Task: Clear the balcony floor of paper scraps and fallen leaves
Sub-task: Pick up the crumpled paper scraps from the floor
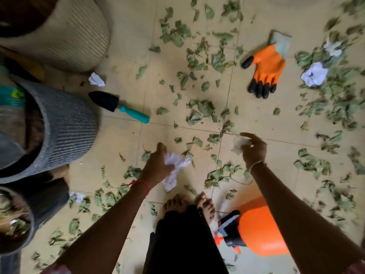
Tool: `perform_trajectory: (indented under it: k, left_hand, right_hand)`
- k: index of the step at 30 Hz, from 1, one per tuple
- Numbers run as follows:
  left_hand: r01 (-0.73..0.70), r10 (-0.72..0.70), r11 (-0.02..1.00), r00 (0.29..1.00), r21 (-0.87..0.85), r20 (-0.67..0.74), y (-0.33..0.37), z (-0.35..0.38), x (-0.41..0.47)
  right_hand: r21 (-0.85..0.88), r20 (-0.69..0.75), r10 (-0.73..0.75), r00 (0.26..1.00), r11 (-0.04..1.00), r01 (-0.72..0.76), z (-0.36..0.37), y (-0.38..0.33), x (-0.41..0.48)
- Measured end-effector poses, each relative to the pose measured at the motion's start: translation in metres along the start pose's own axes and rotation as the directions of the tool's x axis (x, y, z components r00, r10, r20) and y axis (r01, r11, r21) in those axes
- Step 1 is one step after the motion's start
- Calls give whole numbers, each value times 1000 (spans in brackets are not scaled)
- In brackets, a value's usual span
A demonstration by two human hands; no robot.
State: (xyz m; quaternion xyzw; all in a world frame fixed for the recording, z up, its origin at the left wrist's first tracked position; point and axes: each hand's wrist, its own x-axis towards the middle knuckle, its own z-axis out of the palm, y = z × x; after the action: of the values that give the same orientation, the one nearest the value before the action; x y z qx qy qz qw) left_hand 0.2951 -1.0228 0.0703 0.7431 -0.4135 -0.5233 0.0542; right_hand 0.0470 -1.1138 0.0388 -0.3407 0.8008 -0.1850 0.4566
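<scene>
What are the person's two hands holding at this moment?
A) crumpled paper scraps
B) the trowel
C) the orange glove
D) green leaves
A: the left hand grips a white paper scrap and the right hand pinches a pale paper scrap; the orange glove and trowel lie untouched on the floor.

A red thread (141,183) is tied round the wrist of the left hand (158,167), and a thin beaded bracelet (256,165) round that of the right hand (253,149). A long black garment (183,244) covers the legs. The feet (175,204) are bare, with pale pink toenails. A patterned pinkish sleeve (57,270) edges the upper arm.
</scene>
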Motion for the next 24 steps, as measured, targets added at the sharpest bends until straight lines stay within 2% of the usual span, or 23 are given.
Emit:
perform_trajectory:
  k: [2,4,7,9,10,12,14,17,19,20,22,24]
  left_hand:
    - [72,-87,981,993,-178,-79,26,-20,-3]
    - [121,-162,932,982,-342,-94,53,-39,-8]
    - [116,-196,799,978,-590,-73,88,-63,-16]
    - [106,-205,720,977,-686,-64,107,-79,-18]
    - [99,-207,702,976,-705,-69,113,-84,-15]
    - [120,-211,675,977,-728,-35,121,-95,-8]
    - [188,-213,589,974,-786,73,130,-107,2]
    - [310,-247,496,946,-811,210,136,-121,17]
    - [327,-281,545,939,-772,199,136,-129,32]
    - [338,-335,613,930,-715,152,134,-133,38]
    - [353,-393,766,918,-537,43,124,-139,52]
    - [353,-376,888,926,-294,-25,114,-145,64]
  right_hand:
    - [82,170,48,984,995,-63,7,-24,-26]
    - [123,313,76,947,985,-119,14,-58,-52]
    - [166,523,-1,852,981,-100,24,-114,-81]
    - [132,635,-55,771,991,-37,32,-146,-90]
    - [136,650,-64,758,990,-33,36,-158,-89]
    - [141,600,-66,797,990,-24,39,-174,-82]
    - [125,574,-48,818,992,-29,41,-185,-68]
    - [113,563,51,825,984,-138,39,-196,-48]
    - [87,543,68,837,987,-136,37,-204,-35]
    - [77,534,78,842,987,-140,36,-205,-28]
    - [95,527,100,844,980,-176,33,-206,-15]
    - [98,506,115,855,977,-189,29,-205,2]
